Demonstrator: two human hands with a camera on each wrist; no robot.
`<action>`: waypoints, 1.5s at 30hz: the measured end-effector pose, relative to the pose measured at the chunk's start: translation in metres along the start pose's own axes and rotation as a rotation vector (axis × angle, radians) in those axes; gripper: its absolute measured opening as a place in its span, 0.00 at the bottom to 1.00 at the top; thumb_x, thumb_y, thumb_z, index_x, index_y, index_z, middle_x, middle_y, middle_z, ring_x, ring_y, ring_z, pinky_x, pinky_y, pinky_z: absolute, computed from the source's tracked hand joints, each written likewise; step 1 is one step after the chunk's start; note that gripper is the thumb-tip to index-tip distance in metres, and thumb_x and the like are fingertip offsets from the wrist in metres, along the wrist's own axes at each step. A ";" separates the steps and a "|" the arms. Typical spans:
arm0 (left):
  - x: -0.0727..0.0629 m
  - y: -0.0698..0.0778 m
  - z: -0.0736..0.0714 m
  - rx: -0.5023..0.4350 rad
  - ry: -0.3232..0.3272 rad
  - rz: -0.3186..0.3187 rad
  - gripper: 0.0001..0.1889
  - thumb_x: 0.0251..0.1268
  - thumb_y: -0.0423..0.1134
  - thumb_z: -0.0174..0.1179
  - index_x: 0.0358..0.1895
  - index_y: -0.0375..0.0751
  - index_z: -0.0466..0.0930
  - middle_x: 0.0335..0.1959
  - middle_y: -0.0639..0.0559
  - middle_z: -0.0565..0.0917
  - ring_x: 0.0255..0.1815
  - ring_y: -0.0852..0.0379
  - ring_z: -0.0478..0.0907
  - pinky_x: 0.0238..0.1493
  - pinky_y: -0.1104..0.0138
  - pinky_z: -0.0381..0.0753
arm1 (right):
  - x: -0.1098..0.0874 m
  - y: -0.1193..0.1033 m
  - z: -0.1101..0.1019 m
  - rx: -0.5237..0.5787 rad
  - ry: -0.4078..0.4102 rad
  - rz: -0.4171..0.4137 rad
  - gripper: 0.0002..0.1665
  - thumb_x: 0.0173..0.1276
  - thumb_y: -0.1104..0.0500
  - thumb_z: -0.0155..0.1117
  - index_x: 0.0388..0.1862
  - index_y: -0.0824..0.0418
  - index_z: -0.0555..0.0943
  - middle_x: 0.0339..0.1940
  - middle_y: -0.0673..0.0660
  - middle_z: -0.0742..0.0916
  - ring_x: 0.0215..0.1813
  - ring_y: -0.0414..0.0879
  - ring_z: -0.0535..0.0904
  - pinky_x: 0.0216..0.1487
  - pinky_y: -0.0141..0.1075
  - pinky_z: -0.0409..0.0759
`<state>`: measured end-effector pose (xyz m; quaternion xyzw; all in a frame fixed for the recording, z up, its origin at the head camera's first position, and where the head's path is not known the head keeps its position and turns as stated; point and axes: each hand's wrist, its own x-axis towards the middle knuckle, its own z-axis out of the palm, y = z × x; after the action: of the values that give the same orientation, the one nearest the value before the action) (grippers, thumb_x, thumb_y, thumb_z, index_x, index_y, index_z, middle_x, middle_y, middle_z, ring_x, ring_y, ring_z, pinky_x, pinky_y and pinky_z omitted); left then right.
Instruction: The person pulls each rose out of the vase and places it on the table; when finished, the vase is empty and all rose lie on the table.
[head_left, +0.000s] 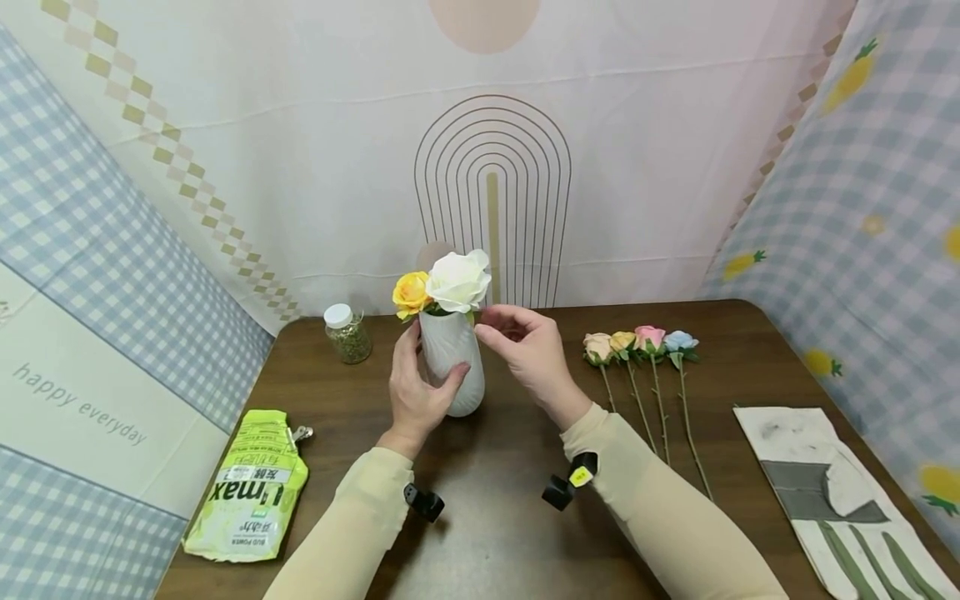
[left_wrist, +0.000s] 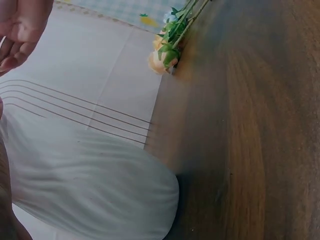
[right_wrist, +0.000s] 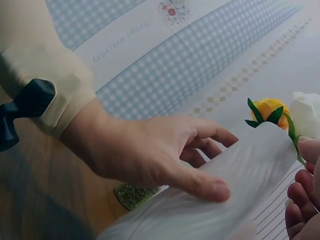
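Observation:
My left hand (head_left: 420, 392) grips a white ribbed vase (head_left: 450, 346) around its side, thumb at the front and fingers along the far left. The vase stands upright on the table. A white rose (head_left: 457, 282) and a smaller yellow rose (head_left: 411, 293) rise from its mouth. Beside the rim, just under the white rose, is my right hand (head_left: 536, 354), its fingers loosely bent and the thumb apart from the index finger. In the right wrist view those fingertips (right_wrist: 306, 145) are close to the white rose's green leaf, with nothing visible gripped.
Pink, blue, yellow and peach roses (head_left: 648, 337) lie on the table to the right. A folded white, grey and green cloth (head_left: 802, 483) is at the right edge. To the left are a white-capped jar (head_left: 349, 337) and a yellow-green bag (head_left: 251, 487). Fabric backdrops rise behind.

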<state>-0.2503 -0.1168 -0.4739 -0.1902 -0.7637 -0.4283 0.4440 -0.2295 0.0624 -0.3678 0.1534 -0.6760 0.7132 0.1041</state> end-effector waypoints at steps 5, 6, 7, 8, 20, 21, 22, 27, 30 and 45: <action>-0.002 -0.001 0.002 -0.015 0.033 0.003 0.45 0.44 0.47 0.75 0.67 0.33 0.65 0.59 0.39 0.73 0.57 0.48 0.73 0.52 0.58 0.77 | 0.006 0.000 0.009 -0.003 -0.005 -0.012 0.18 0.59 0.69 0.70 0.48 0.74 0.81 0.42 0.73 0.83 0.38 0.44 0.78 0.37 0.28 0.77; -0.002 -0.001 0.002 -0.020 0.041 0.006 0.45 0.43 0.46 0.76 0.66 0.32 0.66 0.59 0.39 0.73 0.56 0.47 0.73 0.52 0.57 0.78 | 0.008 0.000 0.011 -0.008 -0.007 -0.014 0.19 0.58 0.69 0.70 0.49 0.73 0.81 0.42 0.72 0.83 0.39 0.45 0.78 0.37 0.29 0.77; -0.002 -0.001 0.003 -0.025 0.047 0.007 0.45 0.43 0.45 0.76 0.66 0.32 0.66 0.59 0.39 0.73 0.56 0.47 0.73 0.51 0.57 0.78 | 0.009 -0.001 0.013 -0.015 -0.009 -0.014 0.19 0.58 0.68 0.70 0.49 0.73 0.81 0.41 0.71 0.83 0.38 0.45 0.78 0.37 0.29 0.77; -0.002 0.000 0.003 -0.028 0.051 0.009 0.45 0.43 0.45 0.76 0.66 0.32 0.66 0.59 0.39 0.73 0.56 0.47 0.73 0.51 0.56 0.78 | 0.010 -0.001 0.014 -0.021 -0.011 -0.014 0.19 0.58 0.68 0.70 0.49 0.72 0.81 0.40 0.70 0.83 0.39 0.46 0.78 0.37 0.29 0.77; 0.000 0.001 0.005 -0.034 0.053 0.003 0.43 0.43 0.43 0.76 0.65 0.33 0.67 0.58 0.40 0.73 0.56 0.47 0.73 0.50 0.56 0.78 | 0.032 0.023 0.027 0.060 -0.005 0.057 0.22 0.57 0.62 0.73 0.51 0.64 0.82 0.38 0.55 0.83 0.40 0.44 0.76 0.39 0.34 0.77; 0.000 0.001 0.005 -0.034 0.054 0.002 0.43 0.43 0.43 0.76 0.65 0.33 0.67 0.58 0.40 0.73 0.56 0.47 0.73 0.50 0.56 0.78 | 0.033 0.022 0.028 0.082 -0.003 0.079 0.22 0.57 0.63 0.73 0.51 0.65 0.82 0.40 0.56 0.83 0.43 0.44 0.77 0.42 0.35 0.78; 0.000 0.001 0.005 -0.032 0.055 0.002 0.43 0.44 0.44 0.76 0.65 0.33 0.67 0.58 0.39 0.73 0.56 0.47 0.73 0.50 0.56 0.78 | 0.034 0.021 0.029 0.104 -0.003 0.097 0.22 0.57 0.63 0.72 0.51 0.66 0.82 0.43 0.56 0.84 0.45 0.45 0.78 0.45 0.36 0.78; -0.001 0.001 0.006 -0.022 0.056 -0.002 0.42 0.46 0.46 0.74 0.65 0.33 0.67 0.58 0.40 0.73 0.56 0.48 0.73 0.50 0.55 0.79 | 0.037 0.015 0.033 0.168 -0.004 0.149 0.23 0.59 0.67 0.70 0.54 0.68 0.80 0.52 0.58 0.84 0.55 0.45 0.77 0.56 0.39 0.75; -0.002 0.000 0.006 -0.020 0.056 -0.005 0.42 0.47 0.46 0.74 0.65 0.33 0.67 0.58 0.40 0.73 0.55 0.48 0.73 0.49 0.54 0.79 | 0.037 0.011 0.034 0.186 0.013 0.169 0.22 0.60 0.69 0.68 0.54 0.69 0.79 0.51 0.59 0.83 0.53 0.46 0.77 0.53 0.38 0.76; -0.005 -0.001 0.006 -0.005 0.043 -0.017 0.40 0.50 0.48 0.72 0.65 0.32 0.67 0.58 0.39 0.73 0.56 0.48 0.73 0.49 0.56 0.79 | 0.035 0.016 0.027 0.189 0.013 0.050 0.18 0.65 0.65 0.65 0.51 0.75 0.80 0.52 0.62 0.83 0.57 0.45 0.76 0.58 0.41 0.75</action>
<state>-0.2516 -0.1125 -0.4799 -0.1752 -0.7545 -0.4379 0.4563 -0.2655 0.0322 -0.3692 0.1408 -0.6088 0.7771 0.0757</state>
